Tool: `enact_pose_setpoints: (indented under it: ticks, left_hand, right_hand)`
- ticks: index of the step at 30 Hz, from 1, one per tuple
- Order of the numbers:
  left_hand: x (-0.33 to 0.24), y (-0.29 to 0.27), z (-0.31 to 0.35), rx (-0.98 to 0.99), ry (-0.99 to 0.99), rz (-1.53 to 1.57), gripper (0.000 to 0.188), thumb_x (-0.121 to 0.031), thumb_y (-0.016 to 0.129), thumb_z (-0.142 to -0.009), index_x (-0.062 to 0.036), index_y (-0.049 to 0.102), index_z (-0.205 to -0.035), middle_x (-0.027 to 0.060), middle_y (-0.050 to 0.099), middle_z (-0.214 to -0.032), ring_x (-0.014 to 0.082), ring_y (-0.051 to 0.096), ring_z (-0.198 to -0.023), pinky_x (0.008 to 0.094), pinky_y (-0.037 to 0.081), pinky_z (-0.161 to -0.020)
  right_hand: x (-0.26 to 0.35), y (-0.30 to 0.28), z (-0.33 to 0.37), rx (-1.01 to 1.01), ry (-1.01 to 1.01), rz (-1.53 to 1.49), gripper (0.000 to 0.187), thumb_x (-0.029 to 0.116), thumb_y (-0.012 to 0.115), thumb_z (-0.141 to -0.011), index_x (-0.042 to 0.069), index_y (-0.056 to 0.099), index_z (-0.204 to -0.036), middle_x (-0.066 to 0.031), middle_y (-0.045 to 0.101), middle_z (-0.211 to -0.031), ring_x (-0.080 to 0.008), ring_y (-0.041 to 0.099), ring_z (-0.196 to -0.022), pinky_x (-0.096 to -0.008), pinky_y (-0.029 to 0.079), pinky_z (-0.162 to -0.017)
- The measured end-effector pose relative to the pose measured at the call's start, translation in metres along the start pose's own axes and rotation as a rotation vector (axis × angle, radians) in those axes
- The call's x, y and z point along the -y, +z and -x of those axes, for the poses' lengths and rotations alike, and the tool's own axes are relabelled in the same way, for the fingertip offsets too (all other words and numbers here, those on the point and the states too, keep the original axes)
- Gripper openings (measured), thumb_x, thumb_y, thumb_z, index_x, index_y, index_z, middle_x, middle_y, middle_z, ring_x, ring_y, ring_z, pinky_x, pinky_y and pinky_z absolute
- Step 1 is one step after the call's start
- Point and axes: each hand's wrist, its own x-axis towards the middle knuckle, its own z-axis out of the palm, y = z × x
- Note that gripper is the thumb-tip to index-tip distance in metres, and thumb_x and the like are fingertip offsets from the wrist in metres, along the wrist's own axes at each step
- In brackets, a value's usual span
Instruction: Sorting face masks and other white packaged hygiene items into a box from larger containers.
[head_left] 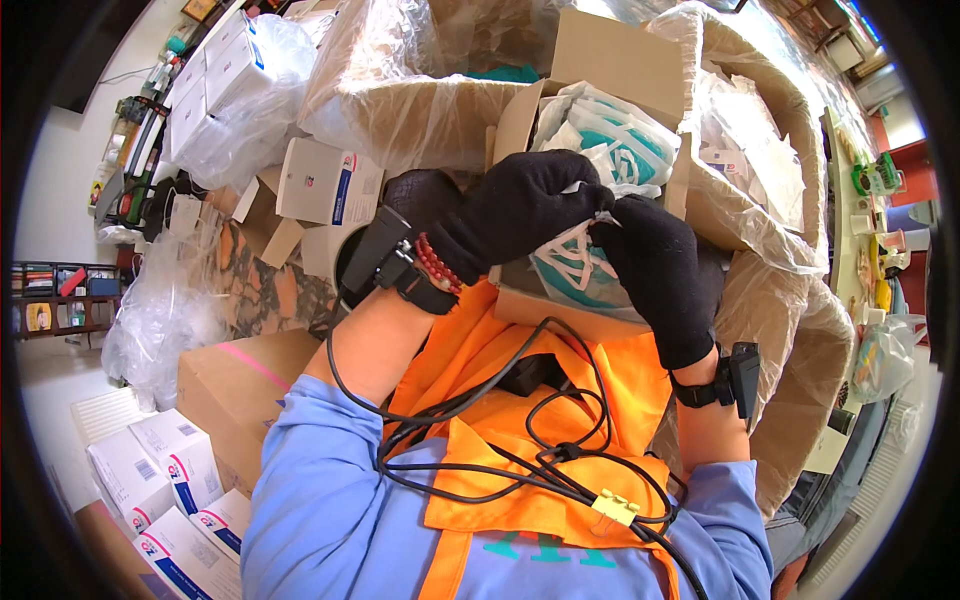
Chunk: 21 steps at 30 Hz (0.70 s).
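Note:
My left hand (520, 200), in a black glove, is closed with its fingertips pinching a clear plastic bag (600, 125). Against it, my right hand (665, 270), also black-gloved, pinches a whitish twist of the same plastic. The bag stands in an open cardboard box (570, 318) close in front of my body. Through the plastic show teal pieces (585, 280) with white bands; their kind is not clear. Both hands cover the middle of the bag. A black device is strapped to each wrist, and red beads circle the left one.
Large cardboard cartons lined with plastic (420, 125) stand behind and to the right. At left are an opened white carton (325, 185), a brown carton (225, 385) and several white boxes (185, 545). Black cables (480, 470) loop over my orange apron (620, 375).

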Motion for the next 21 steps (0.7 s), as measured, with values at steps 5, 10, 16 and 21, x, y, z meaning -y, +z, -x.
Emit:
enact_pose_setpoints:
  ticks: [5, 10, 16, 21]
  left_hand:
    - [0.002, 0.006, 0.001, 0.024, 0.032, -0.063, 0.012, -0.011, 0.064, -0.089, 0.0008, 0.065, -0.089, 0.0092, 0.064, -0.082, 0.0150, 0.060, -0.077, 0.0296, 0.048, -0.072]
    - [0.001, 0.025, -0.004, -0.174, -0.157, -0.164, 0.017, -0.013, 0.064, -0.088, -0.0008, 0.067, -0.099, 0.0132, 0.066, -0.088, 0.0209, 0.063, -0.082, 0.0318, 0.049, -0.074]
    - [0.045, -0.002, -0.021, -0.159, -0.036, -0.654, 0.026, -0.012, 0.061, -0.084, -0.0074, 0.068, -0.109, 0.0173, 0.066, -0.098, 0.0305, 0.065, -0.086, 0.0378, 0.052, -0.079]
    - [0.038, -0.010, -0.019, -0.305, -0.131, -0.512, 0.027, -0.027, 0.064, -0.089, -0.0019, 0.067, -0.098, 0.0160, 0.068, -0.084, 0.0306, 0.066, -0.081, 0.0362, 0.050, -0.072]
  right_hand:
    - [0.004, -0.001, 0.002, -0.031, -0.039, 0.039, 0.016, 0.011, 0.072, -0.075, 0.005, 0.070, -0.090, -0.0158, 0.067, -0.085, -0.0327, 0.066, -0.075, -0.0371, 0.052, -0.065]
    - [0.027, -0.003, 0.008, 0.045, -0.360, 0.411, 0.014, 0.015, 0.065, -0.076, 0.007, 0.064, -0.088, -0.0133, 0.061, -0.074, -0.0310, 0.063, -0.069, -0.0408, 0.048, -0.060]
    - [0.057, -0.002, 0.034, 0.224, -0.588, 0.349, 0.030, 0.022, 0.064, -0.074, 0.004, 0.059, -0.097, -0.0054, 0.051, -0.069, -0.0223, 0.053, -0.057, -0.0386, 0.040, -0.049]
    - [0.065, -0.012, 0.046, 0.248, -0.518, 0.476, 0.027, 0.022, 0.064, -0.076, 0.008, 0.059, -0.098, -0.0008, 0.048, -0.064, -0.0195, 0.052, -0.054, -0.0367, 0.039, -0.049]
